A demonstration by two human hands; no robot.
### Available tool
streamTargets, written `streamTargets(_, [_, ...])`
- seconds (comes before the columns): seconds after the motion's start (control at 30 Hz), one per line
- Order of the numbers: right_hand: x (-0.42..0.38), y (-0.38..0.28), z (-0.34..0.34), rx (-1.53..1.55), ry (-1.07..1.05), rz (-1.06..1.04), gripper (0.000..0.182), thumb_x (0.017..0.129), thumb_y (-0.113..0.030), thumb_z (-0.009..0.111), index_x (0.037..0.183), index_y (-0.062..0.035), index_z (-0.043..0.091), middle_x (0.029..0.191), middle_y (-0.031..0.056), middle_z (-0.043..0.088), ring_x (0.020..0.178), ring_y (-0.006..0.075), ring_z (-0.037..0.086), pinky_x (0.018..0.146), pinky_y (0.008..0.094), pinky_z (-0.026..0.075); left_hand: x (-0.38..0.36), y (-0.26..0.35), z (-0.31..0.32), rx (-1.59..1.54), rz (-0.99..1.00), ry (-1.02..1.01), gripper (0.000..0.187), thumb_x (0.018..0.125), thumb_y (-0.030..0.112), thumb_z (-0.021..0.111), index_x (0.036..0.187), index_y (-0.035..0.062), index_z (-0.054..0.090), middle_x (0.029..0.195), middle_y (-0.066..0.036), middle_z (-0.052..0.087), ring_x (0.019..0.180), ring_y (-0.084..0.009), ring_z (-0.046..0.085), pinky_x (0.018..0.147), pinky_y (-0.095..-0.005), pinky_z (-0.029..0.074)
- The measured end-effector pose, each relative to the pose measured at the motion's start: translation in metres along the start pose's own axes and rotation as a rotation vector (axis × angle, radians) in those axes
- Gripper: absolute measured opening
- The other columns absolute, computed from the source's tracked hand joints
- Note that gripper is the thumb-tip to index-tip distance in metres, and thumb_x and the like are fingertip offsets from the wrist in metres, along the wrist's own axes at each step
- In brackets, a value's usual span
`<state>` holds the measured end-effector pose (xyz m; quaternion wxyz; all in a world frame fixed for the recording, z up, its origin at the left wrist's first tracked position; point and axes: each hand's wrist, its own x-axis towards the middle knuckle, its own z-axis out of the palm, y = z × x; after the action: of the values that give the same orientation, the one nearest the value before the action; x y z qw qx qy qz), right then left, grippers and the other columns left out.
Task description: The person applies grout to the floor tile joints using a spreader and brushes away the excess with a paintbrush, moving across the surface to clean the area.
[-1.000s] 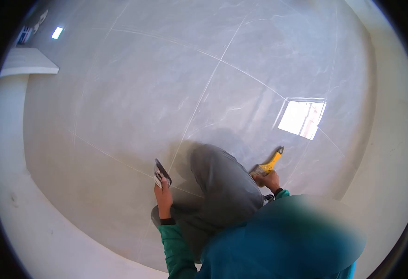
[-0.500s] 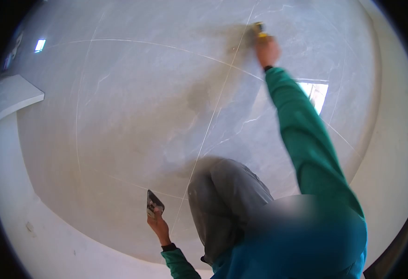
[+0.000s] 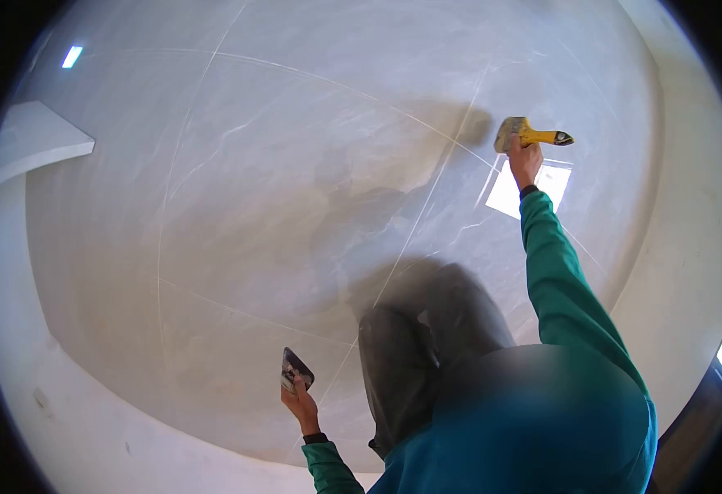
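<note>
At the lower middle, my left hand (image 3: 301, 407) is closed on a dark, flat, pointed tool (image 3: 296, 370) with pale smears, possibly a trowel blade. Up at the right, my right hand (image 3: 525, 162) grips a brush (image 3: 512, 132) with a yellow handle; its broad, whitish head points left and the black-tipped handle sticks out to the right. The brush appears held above the grey, pale-veined floor (image 3: 270, 189), with its shadow to the left. Between my arms are my bent knees in grey trousers.
A bright patch of light (image 3: 519, 191) lies on the floor by my right wrist. A white ledge (image 3: 48, 148) juts in at the left. Pale walls (image 3: 690, 189) curve along the right and bottom left. A small bright spot (image 3: 72, 57) shows at the upper left.
My right hand has come down and to the right, and the brush is now turned sideways in view. The view has shifted; my left hand still holds the dark tool, slightly further right.
</note>
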<state>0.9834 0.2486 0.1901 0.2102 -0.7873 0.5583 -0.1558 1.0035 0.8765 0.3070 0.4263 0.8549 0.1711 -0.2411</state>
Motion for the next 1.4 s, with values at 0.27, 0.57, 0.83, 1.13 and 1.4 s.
streamTargets(0.27, [-0.101, -0.322, 0.192, 0.182, -0.213, -0.298, 0.024, 0.072, -0.026, 0.057, 0.063, -0.0036, 0.058, 0.06, 0.0158, 0.059, 0.055, 0.0327, 0.057, 0.047, 0.0427, 0.043, -0.003, 0.082, 0.02, 0.09, 0.153, -0.09, 0.018, 0.081, 0.01, 0.051, 0.089, -0.0045, 0.056, 0.081, -0.013, 0.058, 0.073, -0.0214, 0.056, 0.066, -0.0308, 0.044])
streamTargets(0.57, [-0.128, -0.169, 0.011, 0.398, -0.248, -0.133, 0.025, 0.08, -0.018, 0.053, 0.099, -0.0018, 0.056, 0.079, 0.0152, 0.06, 0.071, 0.0299, 0.058, 0.062, 0.04, 0.044, 0.004, 0.171, 0.035, 0.379, 0.458, -0.327, 0.031, 0.075, 0.002, 0.05, 0.106, 0.0013, 0.057, 0.091, -0.015, 0.053, 0.083, -0.0295, 0.053, 0.072, -0.0351, 0.044])
streamTargets(0.83, [-0.142, -0.098, 0.003, -0.256, -0.164, 0.337, 0.03, 0.077, -0.031, 0.057, 0.087, -0.0028, 0.057, 0.073, 0.0138, 0.057, 0.063, 0.0299, 0.056, 0.054, 0.0409, 0.043, 0.027, 0.177, 0.088, 0.823, 0.601, -0.397, 0.044, 0.075, 0.003, 0.052, 0.119, 0.0059, 0.05, 0.098, -0.014, 0.049, 0.089, -0.031, 0.05, 0.075, -0.035, 0.043])
streamTargets(1.13, [-0.174, -0.309, 0.002, 0.533, -0.466, 0.168, 0.03, 0.077, -0.028, 0.056, 0.075, 0.0021, 0.056, 0.068, 0.0211, 0.057, 0.061, 0.0387, 0.055, 0.054, 0.0433, 0.043, 0.064, 0.186, 0.253, 0.698, 0.72, -0.257, 0.043, 0.076, 0.011, 0.049, 0.118, 0.0039, 0.045, 0.12, -0.014, 0.045, 0.108, -0.0323, 0.043, 0.094, -0.0418, 0.029])
streamTargets(1.4, [-0.067, -0.032, -0.142, 0.356, -0.096, 0.263, 0.035, 0.082, -0.026, 0.056, 0.08, 0.0082, 0.056, 0.065, 0.0081, 0.055, 0.058, 0.0116, 0.048, 0.051, 0.0274, 0.04, 0.05, 0.223, 0.292, 0.947, 1.195, -0.196, 0.048, 0.071, 0.007, 0.052, 0.119, 0.0007, 0.046, 0.105, -0.01, 0.049, 0.093, -0.0266, 0.045, 0.08, -0.0404, 0.033])
